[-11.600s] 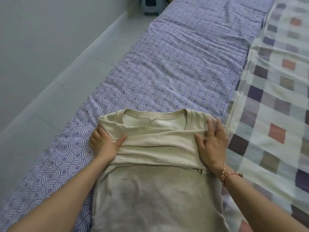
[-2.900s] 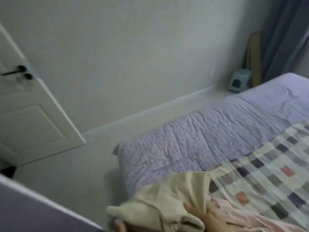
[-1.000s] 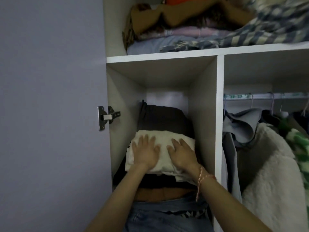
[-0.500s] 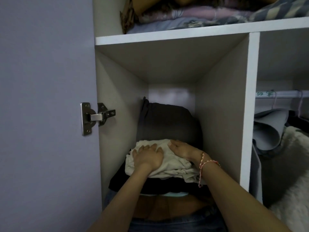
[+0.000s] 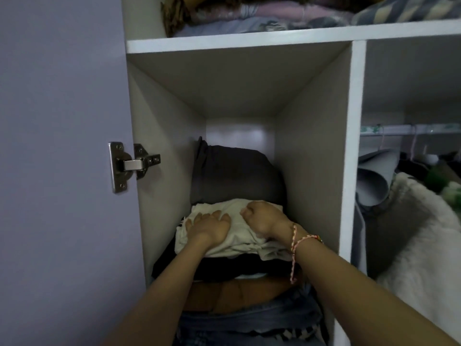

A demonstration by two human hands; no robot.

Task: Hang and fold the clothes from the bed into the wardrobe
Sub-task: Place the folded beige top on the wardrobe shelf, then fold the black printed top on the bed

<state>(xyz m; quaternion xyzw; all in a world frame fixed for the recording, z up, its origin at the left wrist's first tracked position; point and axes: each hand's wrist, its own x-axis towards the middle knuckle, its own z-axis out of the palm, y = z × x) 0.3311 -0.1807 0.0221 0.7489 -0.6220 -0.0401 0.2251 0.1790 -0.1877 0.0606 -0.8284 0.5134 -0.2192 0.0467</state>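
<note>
Head view. I found the folded shirt (image 5: 249, 242) inside the wardrobe (image 5: 358, 146), in the narrow left compartment, lying on top of a pile of dark clothes (image 5: 224, 268) and in front of a grey garment (image 5: 234, 176).

The left hand (image 5: 208, 228) lay flat on it with its fingers spread. The right hand (image 5: 264, 219) had its fingers curled into the cloth at the rear edge, apparently pinching a fold.

I judged the shirt light, soft and limp, so it is best handled under both side edges, since the fold slumps easily.

The pile beneath looked uneven and the compartment walls stood close on both sides. The hinge (image 5: 132, 166) and door (image 5: 55, 171) stood to the left, and hung clothes (image 5: 424, 221) to the right.
</note>
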